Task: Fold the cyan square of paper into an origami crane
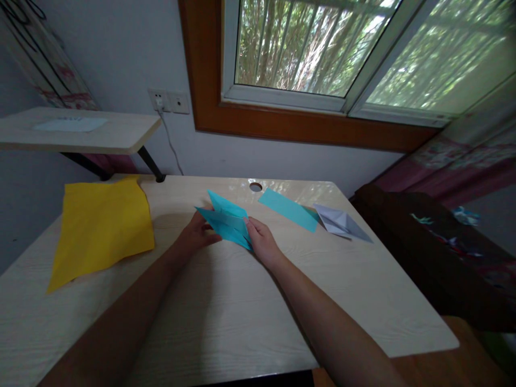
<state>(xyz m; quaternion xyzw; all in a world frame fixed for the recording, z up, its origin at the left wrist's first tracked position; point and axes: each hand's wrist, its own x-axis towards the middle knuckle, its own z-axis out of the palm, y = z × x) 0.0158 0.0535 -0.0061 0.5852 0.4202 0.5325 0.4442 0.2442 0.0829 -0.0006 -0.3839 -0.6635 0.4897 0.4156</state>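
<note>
A folded sheet of turquoise paper, with creased flaps standing up and pointed corners at its left end, is held over the middle of the desk. My right hand pinches its right end, thumb on top. At the left end, my left hand grips it with curled fingers, some of them hidden behind the paper. To the right of my hands, a flat turquoise paper strip lies on the desk. Touching or just beside its far end rests a folded white paper shape with a pointed tip.
A yellow sheet with wavy edges lies on the left of the pale wooden desk. Behind it stands a raised shelf on black legs, bearing a white paper. A cable hole is near the back edge.
</note>
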